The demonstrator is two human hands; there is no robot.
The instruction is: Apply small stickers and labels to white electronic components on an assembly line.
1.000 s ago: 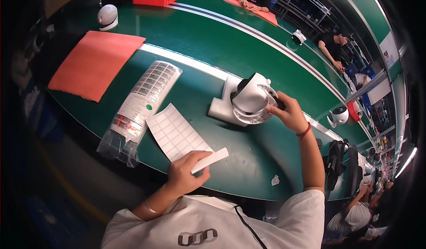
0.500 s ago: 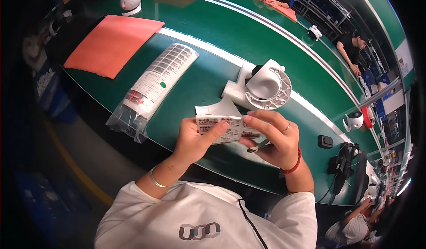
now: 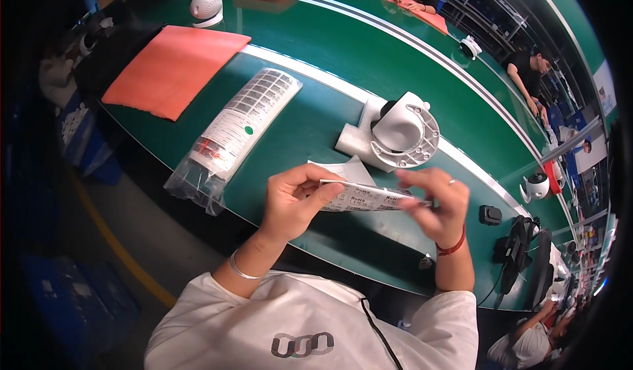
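A folded-back sheet of printed white labels (image 3: 359, 200) is pinched at its left end by my left hand (image 3: 295, 202), thumb in front and fingers behind. My right hand (image 3: 440, 202), smeared by motion, is at the sheet's other end, with its index finger above the top edge and its thumb near the face. A small dark end of a slim tool shows beside that thumb; the rest is hidden. Just beyond the sheet lies a curved white piece (image 3: 356, 170). Farther back, a white camera housing with a ring-shaped base (image 3: 400, 133) rests on its side against a white foam block (image 3: 351, 139).
A plastic-wrapped roll of printed labels (image 3: 241, 129) and an orange foam mat (image 3: 175, 73) lie to the left on the green bench. At the right are a small black block (image 3: 490, 214) and a black cabled device (image 3: 517, 248). Co-workers sit across the bench.
My right hand has shifted right and turned, its fingers lifting and spreading along the label sheet. The sheet has moved right and tilted flatter. The view has shifted slightly.
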